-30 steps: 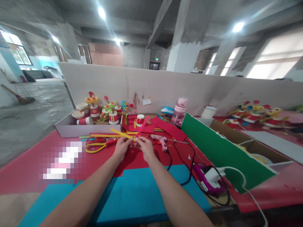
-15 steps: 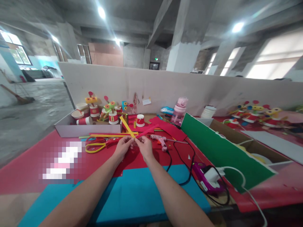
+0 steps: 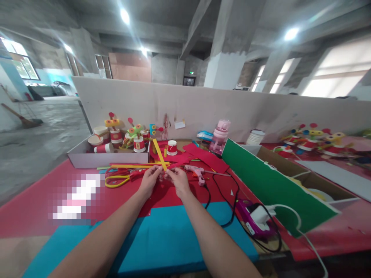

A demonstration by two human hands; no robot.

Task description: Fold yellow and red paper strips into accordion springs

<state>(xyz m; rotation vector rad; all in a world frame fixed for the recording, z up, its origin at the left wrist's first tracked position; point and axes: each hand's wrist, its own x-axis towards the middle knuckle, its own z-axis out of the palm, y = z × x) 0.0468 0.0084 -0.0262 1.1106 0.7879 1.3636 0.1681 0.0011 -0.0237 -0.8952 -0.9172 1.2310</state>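
Note:
A yellow paper strip rises from between my hands, tilted up and to the left. My right hand pinches its lower end, where a red strip crosses it and points up to the right. My left hand is closed close beside, its fingertips near the joint; what they hold is too small to make out. Just right of my hands lies a pink glue gun. Yellow-handled scissors rest to the left. A red and white paper cup stands behind the strips.
A white box with cups and paper figures is at the back left. On the right stand a green-sided box and a purple power strip with cables. A blue pad lies under my forearms.
The yellow strip has swung to a steeper angle, its top moving right and slightly up. The red strip shows less clearly. My hands are slightly further apart.

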